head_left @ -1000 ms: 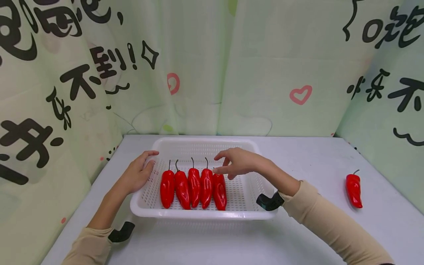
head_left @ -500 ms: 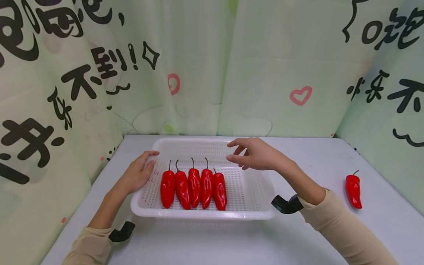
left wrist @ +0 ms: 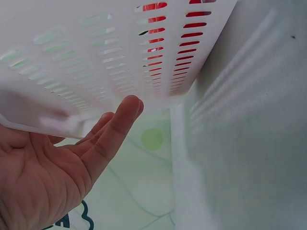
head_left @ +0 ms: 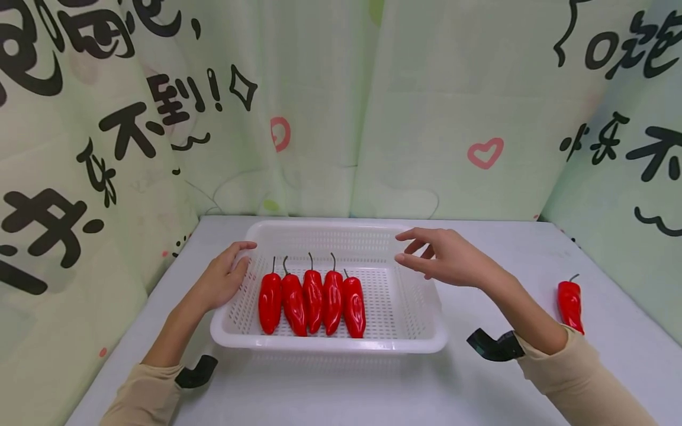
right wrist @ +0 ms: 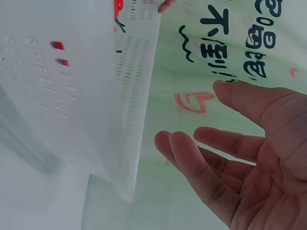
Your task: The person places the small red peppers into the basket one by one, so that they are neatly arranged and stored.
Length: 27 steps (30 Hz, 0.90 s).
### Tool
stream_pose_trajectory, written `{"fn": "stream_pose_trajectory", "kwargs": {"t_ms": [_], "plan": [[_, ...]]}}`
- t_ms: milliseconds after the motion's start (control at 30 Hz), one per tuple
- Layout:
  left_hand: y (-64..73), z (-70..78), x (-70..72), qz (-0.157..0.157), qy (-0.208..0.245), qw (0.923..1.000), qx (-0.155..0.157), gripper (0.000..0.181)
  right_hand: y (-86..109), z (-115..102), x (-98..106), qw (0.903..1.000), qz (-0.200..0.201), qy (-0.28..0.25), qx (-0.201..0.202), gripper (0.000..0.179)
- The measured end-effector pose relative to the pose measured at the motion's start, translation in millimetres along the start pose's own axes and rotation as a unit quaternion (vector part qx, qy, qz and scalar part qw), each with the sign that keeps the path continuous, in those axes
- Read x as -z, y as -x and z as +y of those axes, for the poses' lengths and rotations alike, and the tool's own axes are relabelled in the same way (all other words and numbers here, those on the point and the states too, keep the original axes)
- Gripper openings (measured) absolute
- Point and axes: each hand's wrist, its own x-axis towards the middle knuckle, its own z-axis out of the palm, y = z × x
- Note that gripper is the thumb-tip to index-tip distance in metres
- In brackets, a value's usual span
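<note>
A white plastic basket (head_left: pixel 394 345) holds several red chili peppers (head_left: pixel 312 302) standing in a row, stems pointing to the far side. My left hand (head_left: pixel 226 278) holds the basket's left rim; in the left wrist view its fingers (left wrist: pixel 112 136) lie under the rim along the outer wall, while the thumb is mostly hidden. Over the basket's right rim hovers my right hand (head_left: pixel 447 255), nothing in it, fingers loosely bent and spread apart. The right wrist view shows the right palm (right wrist: pixel 273 177) clear of the basket wall (right wrist: pixel 72 96).
One more red chili pepper (head_left: pixel 570 303) lies on the white table (head_left: pixel 506 242) at the right, its lower end partly behind my right sleeve. A pale green curtain (head_left: pixel 415 118) with black writing encloses the back and both sides.
My right hand has moved right, away from the rightmost chili pepper in the row, and now hovers at the basket's right side. The left hand and the basket have stayed put.
</note>
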Motion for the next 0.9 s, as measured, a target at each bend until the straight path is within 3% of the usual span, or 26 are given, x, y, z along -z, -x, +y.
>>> {"fn": "stream_pose_trajectory", "kwargs": {"t_ms": [300, 633, 900], "plan": [[-0.4, -1.2, -0.3, 0.001, -0.006, 1.0000, -0.002, 0.049, 17.2, 18, 6, 0.9991, 0.039, 0.010, -0.013, 0.052], [0.4, -1.2, 0.1, 0.000, 0.003, 1.0000, 0.000, 0.049, 30.6, 43, 8, 0.9978, 0.046, 0.020, -0.043, 0.056], [-1.4, -2.1, 0.3, 0.000, 0.000, 1.0000, 0.002, 0.048, 37.8, 66, 7, 0.9935, 0.074, 0.061, -0.062, 0.060]]}}
